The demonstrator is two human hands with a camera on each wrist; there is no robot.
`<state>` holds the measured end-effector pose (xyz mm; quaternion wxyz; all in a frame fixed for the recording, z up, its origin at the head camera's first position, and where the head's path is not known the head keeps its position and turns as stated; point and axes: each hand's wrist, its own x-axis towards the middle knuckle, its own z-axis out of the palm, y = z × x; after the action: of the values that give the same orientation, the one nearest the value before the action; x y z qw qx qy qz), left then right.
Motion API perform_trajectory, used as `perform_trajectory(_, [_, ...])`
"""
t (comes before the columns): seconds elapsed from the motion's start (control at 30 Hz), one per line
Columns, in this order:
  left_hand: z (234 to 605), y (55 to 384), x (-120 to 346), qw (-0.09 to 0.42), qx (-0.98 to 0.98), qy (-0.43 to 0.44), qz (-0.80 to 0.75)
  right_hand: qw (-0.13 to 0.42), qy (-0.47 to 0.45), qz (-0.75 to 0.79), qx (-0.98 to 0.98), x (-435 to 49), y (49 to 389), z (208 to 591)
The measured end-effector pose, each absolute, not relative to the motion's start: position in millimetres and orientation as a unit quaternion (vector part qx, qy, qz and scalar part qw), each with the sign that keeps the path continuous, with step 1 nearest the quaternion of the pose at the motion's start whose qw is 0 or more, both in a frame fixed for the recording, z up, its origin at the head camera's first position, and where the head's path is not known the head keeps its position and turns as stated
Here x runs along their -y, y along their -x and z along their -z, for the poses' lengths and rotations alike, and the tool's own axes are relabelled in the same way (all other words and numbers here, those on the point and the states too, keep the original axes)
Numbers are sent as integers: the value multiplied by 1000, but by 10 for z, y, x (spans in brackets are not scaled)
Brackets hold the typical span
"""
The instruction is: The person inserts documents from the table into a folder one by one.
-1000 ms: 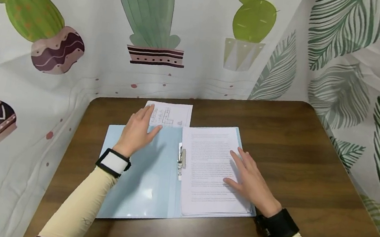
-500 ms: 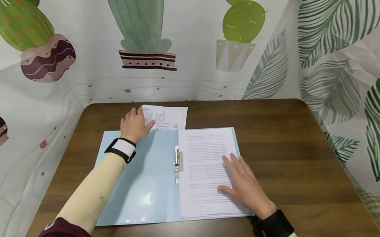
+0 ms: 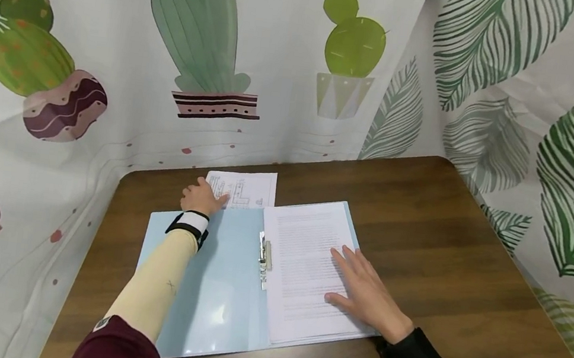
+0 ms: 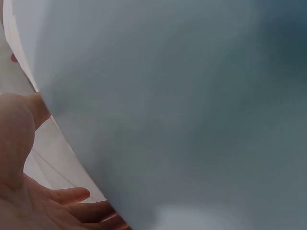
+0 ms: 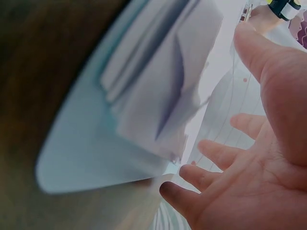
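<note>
A light blue folder lies opened flat on the wooden table. Printed pages fill its right side, beside a metal clip at the spine. From beneath the folder's upper left edge juts a sheet with line drawings. My left hand is at that sheet's left edge, its thumb over the paper. In the left wrist view its thumb and fingers are apart, some tips hidden behind the folder. My right hand rests with spread fingers on the printed pages.
The brown table top extends to the right of the folder. Behind it hangs a white cloth printed with cacti and leaves. Page corners are slightly fanned at the folder's lower right corner.
My left hand has moved from above the folder's left cover to the left edge of the drawing sheet. The right hand stays on the pages. The head view has shifted a little.
</note>
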<state>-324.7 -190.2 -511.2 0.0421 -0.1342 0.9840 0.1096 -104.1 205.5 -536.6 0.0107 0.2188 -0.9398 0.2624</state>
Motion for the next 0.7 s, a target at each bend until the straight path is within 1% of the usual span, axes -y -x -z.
perform_trajectory(0.4, [5139,3275,1851,18,-983,126,-129,3,-212,-263,941,-2032,1028,5383])
perform_trajectory(0.7, [5146,3261,1807,-21,-979,124,-161,0,-208,-264,942,-2015,1030,5378])
